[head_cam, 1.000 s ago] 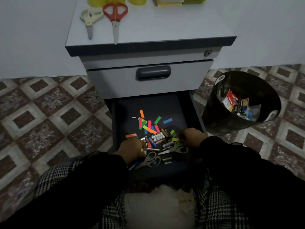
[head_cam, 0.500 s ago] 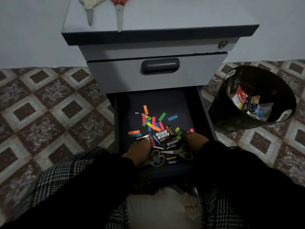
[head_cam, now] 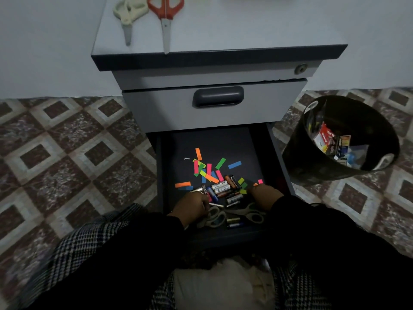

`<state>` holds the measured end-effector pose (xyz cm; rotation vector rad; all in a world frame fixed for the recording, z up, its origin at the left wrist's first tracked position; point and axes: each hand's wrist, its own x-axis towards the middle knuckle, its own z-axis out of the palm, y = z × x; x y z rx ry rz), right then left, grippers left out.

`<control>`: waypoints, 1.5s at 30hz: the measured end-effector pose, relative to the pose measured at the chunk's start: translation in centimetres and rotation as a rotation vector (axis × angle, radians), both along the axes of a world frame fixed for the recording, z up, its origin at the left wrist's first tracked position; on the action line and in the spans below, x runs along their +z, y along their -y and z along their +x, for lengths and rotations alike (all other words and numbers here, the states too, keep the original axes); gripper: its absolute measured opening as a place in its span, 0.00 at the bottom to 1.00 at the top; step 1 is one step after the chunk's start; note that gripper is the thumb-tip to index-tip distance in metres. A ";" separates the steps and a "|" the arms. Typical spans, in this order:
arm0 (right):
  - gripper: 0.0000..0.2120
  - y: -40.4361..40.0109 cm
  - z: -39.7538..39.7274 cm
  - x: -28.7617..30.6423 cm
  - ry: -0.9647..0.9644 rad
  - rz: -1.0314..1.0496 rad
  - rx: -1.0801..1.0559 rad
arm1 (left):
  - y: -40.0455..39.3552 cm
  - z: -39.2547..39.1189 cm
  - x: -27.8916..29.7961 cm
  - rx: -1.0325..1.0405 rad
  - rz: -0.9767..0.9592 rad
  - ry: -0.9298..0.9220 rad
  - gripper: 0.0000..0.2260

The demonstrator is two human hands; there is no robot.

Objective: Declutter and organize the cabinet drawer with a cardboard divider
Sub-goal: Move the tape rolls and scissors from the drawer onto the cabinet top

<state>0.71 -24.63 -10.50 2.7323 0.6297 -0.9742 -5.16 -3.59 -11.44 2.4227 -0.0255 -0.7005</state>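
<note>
Since the earlier frames both hands are sliding slightly forward into the open drawer (head_cam: 223,142), closing in on the battery pile. Left hand (head_cam: 192,208) is sitting knuckles-up at 7 o'clock of the clutter, fingers curling down by the grey scissors (head_cam: 214,218); whether it is gripping them I cannot tell, too dark. Right hand (head_cam: 264,195) is resting at 4 o'clock of the pile, fingers bending over the second grey scissors (head_cam: 250,212), grip unclear too. Batteries (head_cam: 223,189) are lying heaped between the hands. Coloured paper strips (head_cam: 207,168) are scattering toward 12 o'clock on the drawer floor. Black bin (head_cam: 312,153) is standing at 2 o'clock, holding packaging. Closed upper drawer (head_cam: 169,108) is sitting above. Cream scissors (head_cam: 127,14) and orange scissors (head_cam: 165,14) are lying on the cabinet top (head_cam: 245,25).
</note>
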 end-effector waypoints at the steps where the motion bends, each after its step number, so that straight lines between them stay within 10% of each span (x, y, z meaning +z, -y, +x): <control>1: 0.17 0.0 0.0 0.2 0.002 -0.010 0.017 | -0.2 0.0 0.0 0.022 -0.028 -0.005 0.03; 21: 0.14 0.1 1.3 14.3 0.234 -0.011 -0.056 | -3.4 1.4 10.1 0.603 -0.706 -0.193 0.04; 45: 0.08 -8.7 3.3 32.1 0.128 0.605 -0.392 | -11.0 2.2 28.8 0.658 -0.858 0.115 0.04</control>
